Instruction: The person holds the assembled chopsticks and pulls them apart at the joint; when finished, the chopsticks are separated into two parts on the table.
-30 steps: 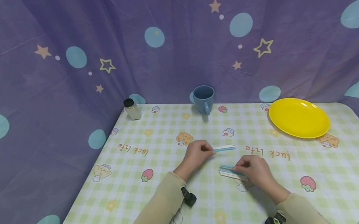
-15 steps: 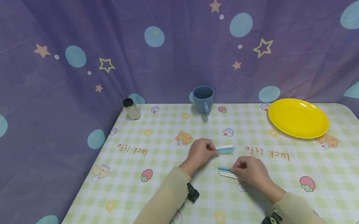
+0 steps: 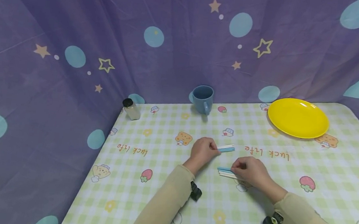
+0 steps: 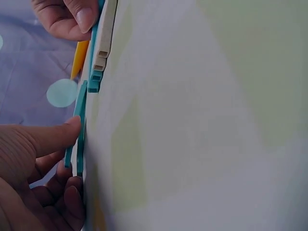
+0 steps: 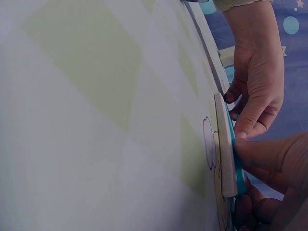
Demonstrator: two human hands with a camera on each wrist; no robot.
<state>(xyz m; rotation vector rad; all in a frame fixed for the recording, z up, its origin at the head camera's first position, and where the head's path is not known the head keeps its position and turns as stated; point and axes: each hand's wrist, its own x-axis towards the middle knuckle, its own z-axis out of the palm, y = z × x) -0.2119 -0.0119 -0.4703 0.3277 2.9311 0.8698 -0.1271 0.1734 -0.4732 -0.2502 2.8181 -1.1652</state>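
In the head view, my left hand (image 3: 202, 152) pinches the near end of a blue bag clip (image 3: 227, 150). A white bag clip (image 3: 226, 146) lies right alongside it. To the right, my right hand (image 3: 252, 170) pinches a blue bag clip (image 3: 224, 169) between thumb and fingers, beside white clips (image 3: 227, 175) on the table. The left wrist view shows the left thumb on a teal clip (image 4: 82, 122), with the right fingers (image 4: 85, 18) on the stacked clips above. In the right wrist view the fingers cover part of the teal clip behind a white clip (image 5: 226, 154).
A blue mug (image 3: 203, 99) stands at the table's back edge. The yellow plate (image 3: 299, 119) lies at the back right. A small jar with a black lid (image 3: 131, 109) is at the back left. Behind the checked tablecloth (image 3: 223, 201) hangs a purple curtain (image 3: 183, 66).
The left hand has shifted slightly right along the blue and white clips. The right hand has moved slightly left, its blue clips now closer to the white ones.
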